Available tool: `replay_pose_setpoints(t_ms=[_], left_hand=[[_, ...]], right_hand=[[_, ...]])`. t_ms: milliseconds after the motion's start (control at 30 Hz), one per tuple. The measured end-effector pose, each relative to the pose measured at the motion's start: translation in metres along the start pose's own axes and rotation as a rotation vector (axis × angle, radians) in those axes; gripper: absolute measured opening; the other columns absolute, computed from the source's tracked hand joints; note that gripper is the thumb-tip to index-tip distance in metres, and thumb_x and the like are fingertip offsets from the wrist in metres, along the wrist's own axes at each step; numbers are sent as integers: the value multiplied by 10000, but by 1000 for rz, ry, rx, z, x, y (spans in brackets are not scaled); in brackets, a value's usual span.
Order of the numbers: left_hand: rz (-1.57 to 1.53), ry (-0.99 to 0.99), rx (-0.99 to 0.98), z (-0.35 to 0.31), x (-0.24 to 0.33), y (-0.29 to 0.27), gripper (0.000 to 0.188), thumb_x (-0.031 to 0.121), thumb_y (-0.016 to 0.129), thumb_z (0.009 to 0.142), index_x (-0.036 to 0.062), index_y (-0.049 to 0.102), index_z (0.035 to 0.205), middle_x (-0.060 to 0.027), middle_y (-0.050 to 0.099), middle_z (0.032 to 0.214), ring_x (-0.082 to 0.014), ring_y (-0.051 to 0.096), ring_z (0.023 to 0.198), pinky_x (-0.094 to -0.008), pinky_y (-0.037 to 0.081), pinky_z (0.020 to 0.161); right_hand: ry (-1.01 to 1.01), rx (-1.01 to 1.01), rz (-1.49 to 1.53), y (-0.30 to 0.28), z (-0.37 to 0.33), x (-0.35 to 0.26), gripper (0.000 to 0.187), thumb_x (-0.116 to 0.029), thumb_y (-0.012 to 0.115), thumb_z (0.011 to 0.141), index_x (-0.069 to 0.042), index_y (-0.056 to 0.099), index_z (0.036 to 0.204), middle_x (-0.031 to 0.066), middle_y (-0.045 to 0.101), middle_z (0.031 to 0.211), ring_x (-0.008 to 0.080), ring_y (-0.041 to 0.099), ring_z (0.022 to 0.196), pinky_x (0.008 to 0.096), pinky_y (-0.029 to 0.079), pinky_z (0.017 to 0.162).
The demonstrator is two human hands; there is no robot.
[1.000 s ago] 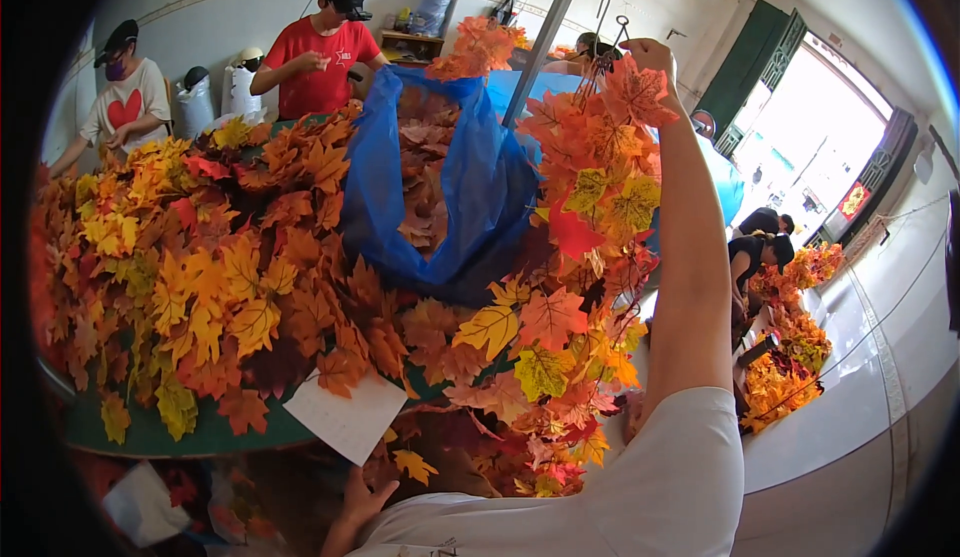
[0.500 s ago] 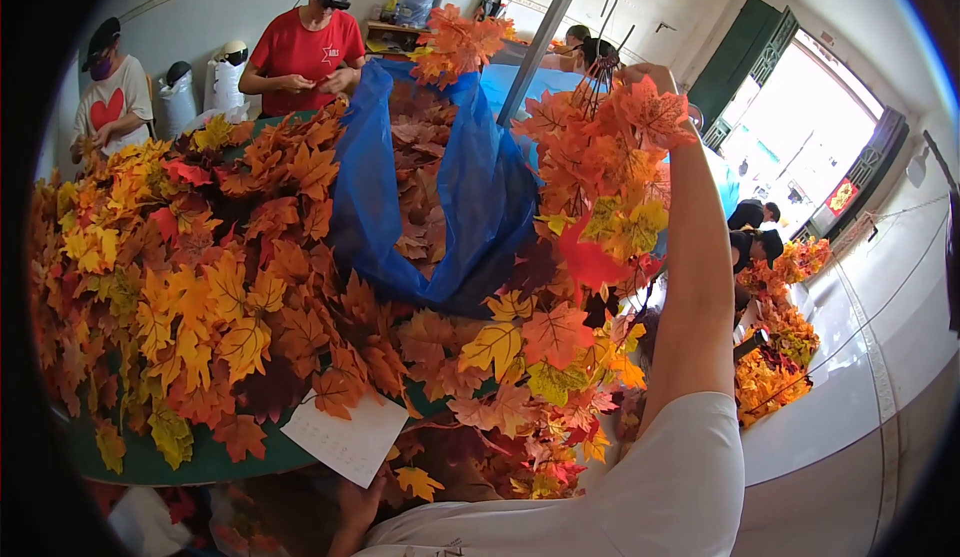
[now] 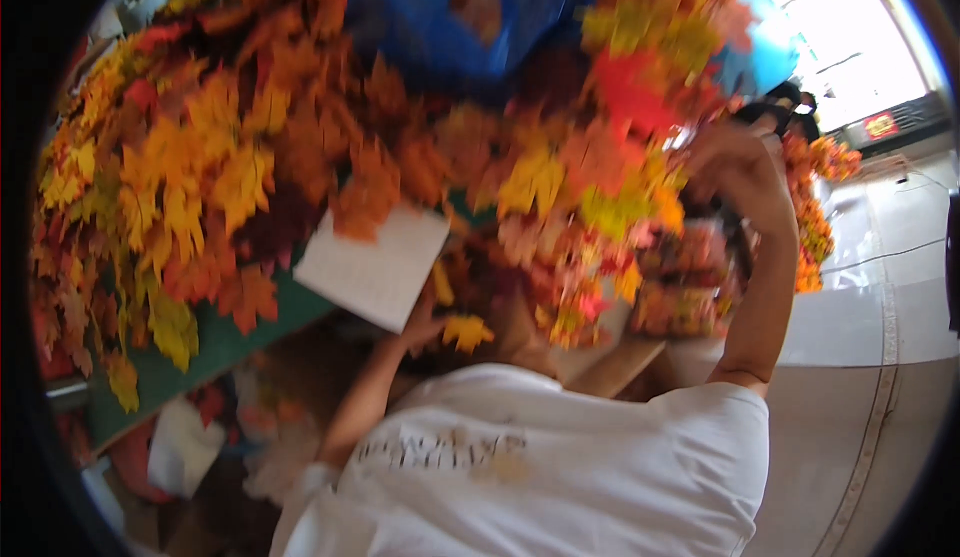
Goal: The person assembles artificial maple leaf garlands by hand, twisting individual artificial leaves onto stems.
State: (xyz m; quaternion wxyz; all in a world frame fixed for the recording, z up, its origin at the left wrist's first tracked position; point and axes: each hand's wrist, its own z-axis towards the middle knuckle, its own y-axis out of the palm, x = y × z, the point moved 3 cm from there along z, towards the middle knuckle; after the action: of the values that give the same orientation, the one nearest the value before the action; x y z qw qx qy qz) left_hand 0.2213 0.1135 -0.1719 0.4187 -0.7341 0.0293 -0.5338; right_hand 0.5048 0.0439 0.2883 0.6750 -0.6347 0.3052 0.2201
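Observation:
A hanging garland of red, orange and yellow maple leaves (image 3: 590, 172) is in front of me on the right. Beside its right edge my right hand (image 3: 738, 169) is raised, smeared by motion; its fingers look loosely bent and apart, with nothing visible in them. Low down, my left hand (image 3: 422, 325) is by the lower corner of a white sheet of paper (image 3: 375, 265), close to a single yellow-orange leaf (image 3: 468, 333). Blur and leaves hide its fingertips, so I cannot tell whether it grips anything.
Autumn leaves (image 3: 190, 192) heap over the green table (image 3: 255, 312) at left. A blue plastic bag (image 3: 400, 17) with leaves inside stands at the back. Packed leaf bundles (image 3: 680, 297) are at lower right, near a tiled wall (image 3: 850, 327). A person's dark-haired head (image 3: 785, 107) shows near the doorway.
My right hand has come down from the garland's top, by the hanging hook, to its right side. The view has tilted down, so the co-workers at the back have left the picture.

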Motion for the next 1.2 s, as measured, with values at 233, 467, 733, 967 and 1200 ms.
replay_pose_setpoints(t_ms=[233, 467, 733, 967, 1200], left_hand=[[-561, 53, -58, -16, 17, 2, 228, 140, 546, 853, 35, 580, 1052, -147, 622, 990, -300, 590, 949, -372, 455, 830], [-970, 280, 180, -47, 192, -106, 304, 250, 403, 987, 0, 566, 930, 23, 438, 675, -63, 411, 628, -211, 362, 591], [-1010, 459, 203, -64, 264, -155, 402, 311, 377, 988, -43, 559, 926, -18, 463, 691, -92, 451, 662, -233, 391, 658], [-266, 422, -39, -103, 322, -184, 749, 375, 665, 809, -67, 343, 1320, -190, 525, 1212, -269, 506, 1137, -318, 363, 982], [-86, 722, -652, -162, 313, -203, 722, 368, 704, 742, -27, 436, 1284, -192, 507, 1244, -347, 508, 1113, -376, 380, 972]], right_hand=[[443, -1068, -184, 223, -70, 112, 372, -243, 568, 835, -54, 544, 1154, 173, 637, 946, 331, 618, 889, 378, 491, 811], [-78, -649, 647, 369, -64, 101, 356, -254, 721, 740, -40, 566, 980, 48, 629, 794, 151, 597, 714, 300, 490, 672], [-352, -326, 619, 333, -55, 44, 282, -137, 572, 839, -96, 536, 1115, 130, 528, 1166, 267, 523, 1070, 368, 454, 877], [-245, -237, 806, 239, -83, 55, 329, -45, 580, 821, -58, 538, 1147, 70, 547, 1163, 181, 521, 1054, 343, 427, 912], [-62, 292, -150, 14, -194, 74, 318, -312, 441, 941, -56, 582, 1067, 85, 615, 847, 184, 590, 785, 325, 471, 670]])
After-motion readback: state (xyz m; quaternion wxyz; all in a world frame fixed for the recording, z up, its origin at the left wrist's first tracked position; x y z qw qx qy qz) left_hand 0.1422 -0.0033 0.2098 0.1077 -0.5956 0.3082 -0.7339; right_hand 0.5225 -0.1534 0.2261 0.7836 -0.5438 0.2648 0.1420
